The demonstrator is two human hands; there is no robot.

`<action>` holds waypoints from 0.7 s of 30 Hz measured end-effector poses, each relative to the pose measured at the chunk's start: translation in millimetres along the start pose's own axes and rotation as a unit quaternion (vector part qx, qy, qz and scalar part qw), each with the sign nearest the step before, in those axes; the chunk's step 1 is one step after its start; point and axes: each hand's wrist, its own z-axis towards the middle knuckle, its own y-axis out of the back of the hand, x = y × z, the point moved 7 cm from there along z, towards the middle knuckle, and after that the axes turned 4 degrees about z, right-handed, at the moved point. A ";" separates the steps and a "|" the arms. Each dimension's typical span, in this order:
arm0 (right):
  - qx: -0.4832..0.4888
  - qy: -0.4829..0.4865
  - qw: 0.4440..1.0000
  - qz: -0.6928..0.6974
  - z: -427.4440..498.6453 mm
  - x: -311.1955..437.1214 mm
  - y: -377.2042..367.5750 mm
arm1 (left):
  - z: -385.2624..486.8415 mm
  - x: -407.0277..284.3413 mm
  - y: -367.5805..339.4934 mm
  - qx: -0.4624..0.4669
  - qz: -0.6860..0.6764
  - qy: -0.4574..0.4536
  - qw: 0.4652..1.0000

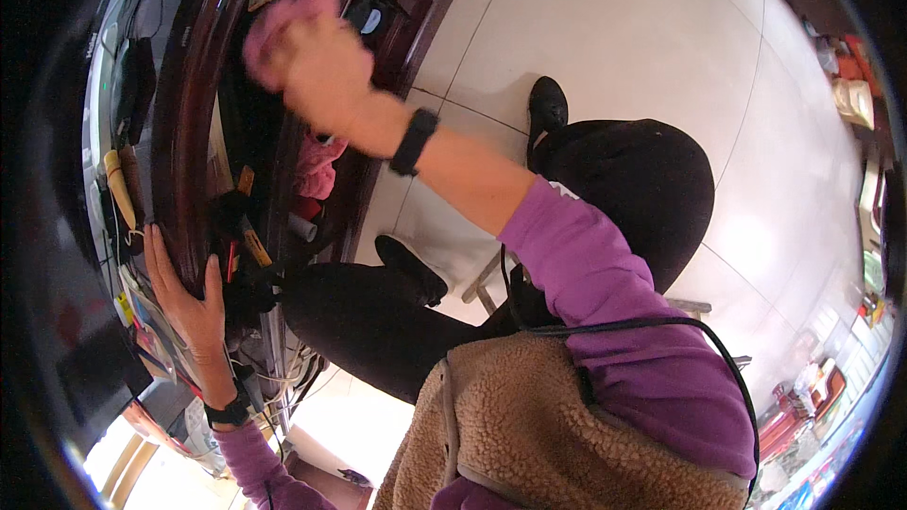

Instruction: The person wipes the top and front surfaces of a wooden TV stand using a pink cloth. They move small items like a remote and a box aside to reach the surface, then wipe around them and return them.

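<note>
A pink cloth [266, 42] is bunched in my right hand [322, 74], which is blurred by motion over an open drawer of a dark wooden cabinet. My left hand [188, 312] rests on the rounded dark wooden edge [186, 177] of the cabinet top, thumb spread from the fingers. Below the right hand, a second pink cloth [317, 168] lies in an open compartment beside a white roll [302, 228]. Yellow-labelled items [255, 248] sit in the dark drawer. My right hand hides part of the drawer.
Cables and a tan-handled object [119, 188] lie on the cabinet top near a dark screen [64, 283]. My knees [631, 177] are close to the cabinet. A black cord [638, 324] crosses my right sleeve. A wooden stool [482, 287] stands on the pale tiled floor [616, 28].
</note>
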 end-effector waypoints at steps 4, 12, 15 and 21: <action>0.085 0.191 0.977 -0.029 -7.2 45.1 -27.7 | -1.1 0.8 1.2 0.010 0.012 0.018 1.000; 0.061 0.047 0.984 -0.162 73.2 -16.8 -39.6 | -2.9 2.7 1.0 0.017 0.009 0.021 1.000; 0.224 0.045 0.963 -0.146 40.4 35.0 -83.0 | -2.7 2.9 -0.3 0.020 0.009 0.026 0.999; 0.216 0.164 0.961 -0.048 -57.2 129.3 -75.6 | -1.7 -0.4 0.8 0.005 0.008 0.012 1.000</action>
